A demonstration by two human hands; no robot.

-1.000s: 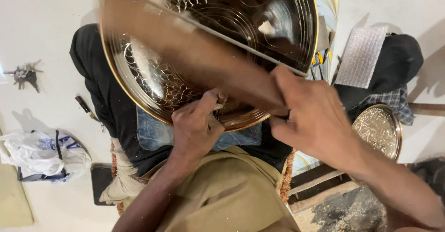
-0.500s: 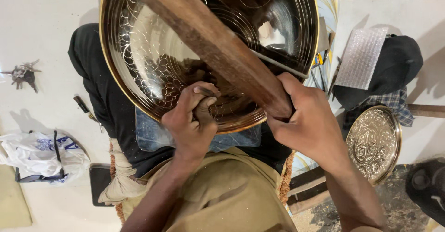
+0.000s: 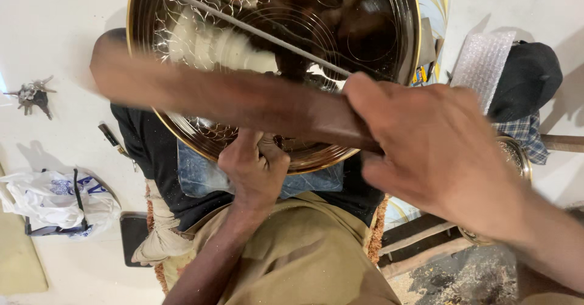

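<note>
1. Now the right hand, nearest the camera, is clenched round the end of a wooden bat, which has swung from steeply slanted to nearly level and blurs with speed: a stroke under way.
2. Below it, the left hand stays curled tight, seemingly pinching a small tool I cannot see, pressed to the lower rim.
3. Beyond, the engraved brass tray rests on the lap, unmoved.
4. Farther left, keys lie on the floor.
</note>
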